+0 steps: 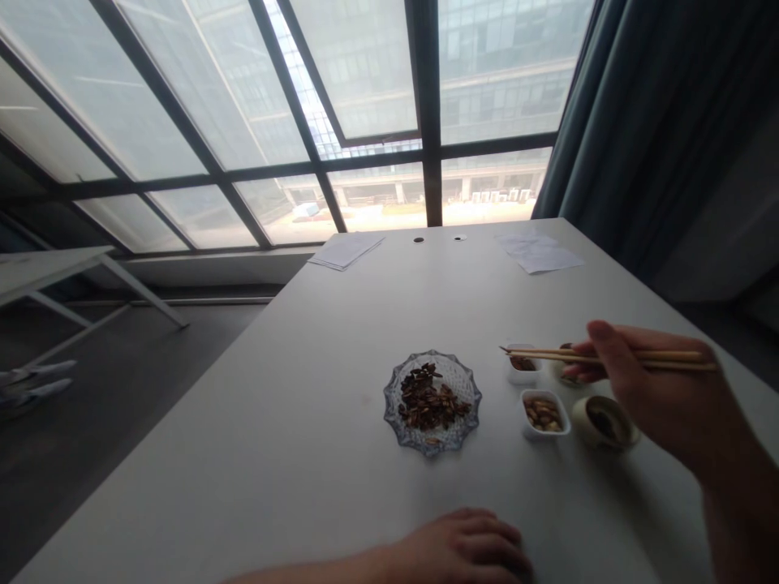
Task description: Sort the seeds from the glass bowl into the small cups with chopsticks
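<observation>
My right hand (657,389) is closed around a pair of wooden chopsticks (541,354), held nearly level with the tips pointing left. The tips are above a small white tub (523,375) holding brown pieces; whether they pinch anything is too small to tell. On the table in front of me lies my left hand (468,547), fingers loosely bent and nothing visible in it. A scalloped glass dish (393,410) holds a heap of dark brown seed-like pieces (432,401). Another white tub (546,435) contains tan nuts or seeds (544,414).
A round cream-coloured pot (587,422) stands below my right hand, with a further small container (565,373) partly hidden behind the fingers. Papers (346,251) and a loose sheet (539,251) lie at the white table's (292,405) far end, near the windows. A dark curtain (633,122) hangs right.
</observation>
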A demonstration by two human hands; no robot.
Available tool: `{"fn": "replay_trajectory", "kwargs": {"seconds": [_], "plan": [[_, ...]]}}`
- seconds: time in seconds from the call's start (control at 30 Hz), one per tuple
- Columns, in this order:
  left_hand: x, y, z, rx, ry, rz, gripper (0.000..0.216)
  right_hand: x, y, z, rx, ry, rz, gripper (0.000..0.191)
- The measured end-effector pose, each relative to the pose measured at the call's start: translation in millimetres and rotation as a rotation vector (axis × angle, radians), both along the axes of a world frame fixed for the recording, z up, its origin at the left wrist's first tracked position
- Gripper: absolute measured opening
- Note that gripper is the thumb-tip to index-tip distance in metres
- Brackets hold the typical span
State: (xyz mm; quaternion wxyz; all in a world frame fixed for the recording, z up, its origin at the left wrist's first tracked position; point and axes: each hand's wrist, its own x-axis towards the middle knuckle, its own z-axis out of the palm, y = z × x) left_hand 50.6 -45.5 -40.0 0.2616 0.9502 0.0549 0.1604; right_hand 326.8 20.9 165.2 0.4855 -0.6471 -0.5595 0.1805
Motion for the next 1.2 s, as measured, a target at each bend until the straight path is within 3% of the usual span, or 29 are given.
{"fn": "replay_trajectory", "kwargs": {"seconds": [0.17, 0.37, 0.43, 0.53, 0.6, 0.7, 0.9, 1.2], "plan": [[0, 1, -4.9, -0.003, -0.032, -0.006, 0.033, 16, 9, 0.2, -0.079, -0.111, 0.024, 0.044], [-1, -1, -5.8, -0.04, 0.009, 0.012, 0.035, -2, -1, 8.2, -0.011, 0.0, 0.054, 0.045], [-1, -2, -6.6, -0.041, 0.011, 0.018, 0.035, -12, -5, 6.4, -0.028, 0.074, 0.154, 0.046], [0, -2, -8.9, -0.025, -0.03, 0.014, 0.034, -30, -8, -3.6, -0.08, 0.113, 0.427, 0.047], [0, -1, -9.6, -0.019, -0.035, 0.007, 0.035, -44, -8, -12.8, -0.098, 0.033, 0.591, 0.048], [0, -2, -6.9, -0.027, -0.01, 0.013, 0.037, -61, -8, -25.5, -0.111, -0.122, 0.706, 0.049], [1, -4, 3.4, -0.037, -0.017, 0.023, 0.034, -73, -5, -38.2, -0.122, -0.15, 0.734, 0.049], [2, -2, 6.6, -0.065, 0.004, 0.02, 0.031, -74, -2, -39.9, -0.128, -0.114, 0.735, 0.049]]}}
